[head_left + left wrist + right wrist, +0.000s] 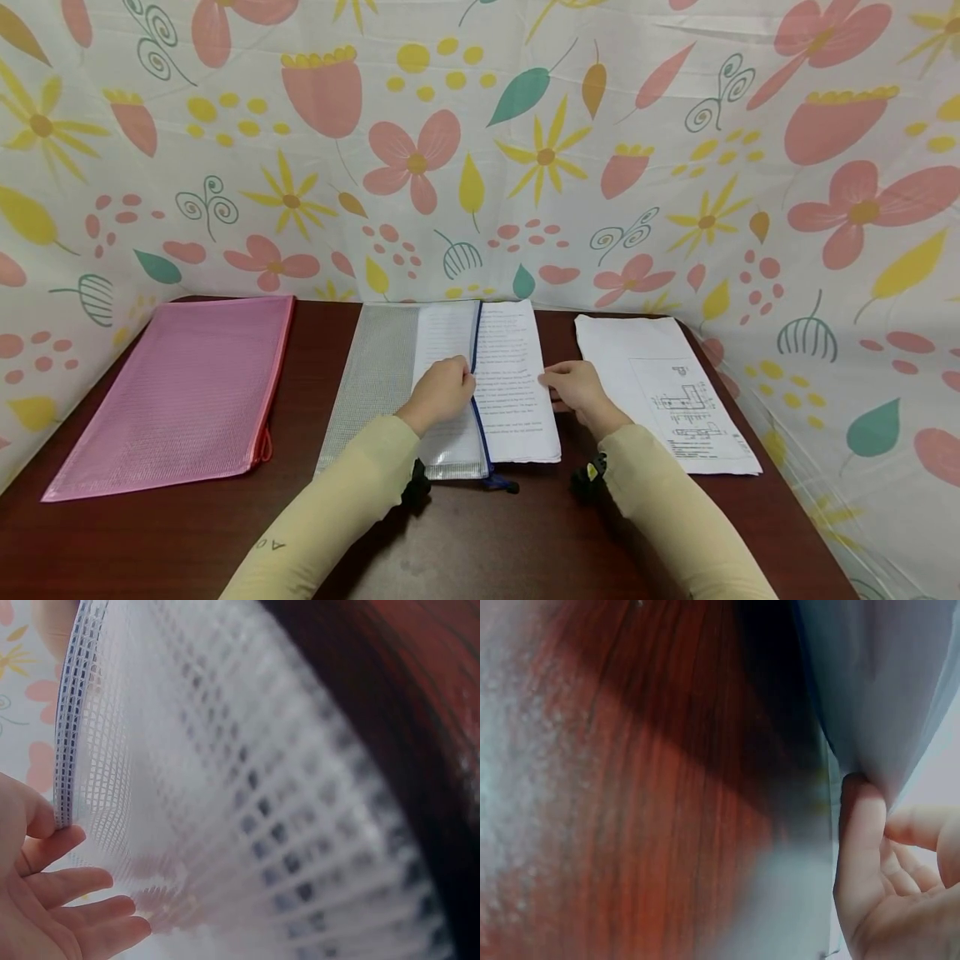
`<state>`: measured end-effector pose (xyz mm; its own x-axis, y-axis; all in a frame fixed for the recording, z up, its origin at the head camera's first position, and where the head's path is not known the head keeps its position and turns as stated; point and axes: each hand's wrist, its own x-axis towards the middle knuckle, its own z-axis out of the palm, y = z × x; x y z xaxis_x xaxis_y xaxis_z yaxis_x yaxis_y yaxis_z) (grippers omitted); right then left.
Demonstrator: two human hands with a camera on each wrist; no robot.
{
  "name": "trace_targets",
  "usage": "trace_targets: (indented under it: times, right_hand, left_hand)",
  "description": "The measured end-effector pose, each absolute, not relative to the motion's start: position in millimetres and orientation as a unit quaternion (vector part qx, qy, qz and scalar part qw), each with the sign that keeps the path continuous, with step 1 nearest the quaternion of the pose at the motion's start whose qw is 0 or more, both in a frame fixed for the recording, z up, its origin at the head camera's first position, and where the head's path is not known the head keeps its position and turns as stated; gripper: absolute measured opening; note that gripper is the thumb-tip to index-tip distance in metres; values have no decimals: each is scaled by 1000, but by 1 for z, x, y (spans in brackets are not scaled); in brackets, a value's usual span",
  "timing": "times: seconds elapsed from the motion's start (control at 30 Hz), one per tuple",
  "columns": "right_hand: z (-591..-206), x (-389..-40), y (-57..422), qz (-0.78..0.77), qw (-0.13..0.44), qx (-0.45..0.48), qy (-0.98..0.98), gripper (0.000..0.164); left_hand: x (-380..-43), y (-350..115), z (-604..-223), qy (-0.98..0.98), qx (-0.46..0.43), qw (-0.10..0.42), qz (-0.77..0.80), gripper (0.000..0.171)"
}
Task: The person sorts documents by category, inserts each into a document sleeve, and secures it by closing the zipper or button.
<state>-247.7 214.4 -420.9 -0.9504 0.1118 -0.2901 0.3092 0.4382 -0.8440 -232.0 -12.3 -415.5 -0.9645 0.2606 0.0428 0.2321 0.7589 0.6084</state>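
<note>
A clear mesh zipper pouch (378, 358) with a blue zipper edge lies mid-table, and a stack of printed papers (517, 383) sits partly inside it, its right part sticking out past the zipper. My left hand (442, 390) pinches the blue-edged opening; in the left wrist view, thumb and forefinger hold that rim while the other fingers (90, 922) spread along the mesh. At the papers' right edge, my right hand (581, 390) pinches the stack between thumb and fingers. The right wrist view shows the thumb and fingers (859, 847) on the sheets' edge.
A pink mesh zipper pouch (180, 392) lies on the left of the dark wood table (465, 550). Another paper stack (667, 383), a drawing on its top sheet, lies at the right. A floral curtain (480, 150) stands behind and beside the table.
</note>
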Motion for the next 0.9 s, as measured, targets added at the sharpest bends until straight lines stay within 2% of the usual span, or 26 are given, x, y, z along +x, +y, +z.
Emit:
trace_targets:
  times: [0.67, 0.9]
  right_hand:
    - [-422, -245, 205, -564, 123, 100, 810, 35]
    - [-426, -245, 198, -570, 120, 119, 804, 32]
  left_hand:
    - [-227, -9, -411, 933, 158, 12, 323, 17]
    - [-227, -8, -414, 930, 158, 4, 332, 18]
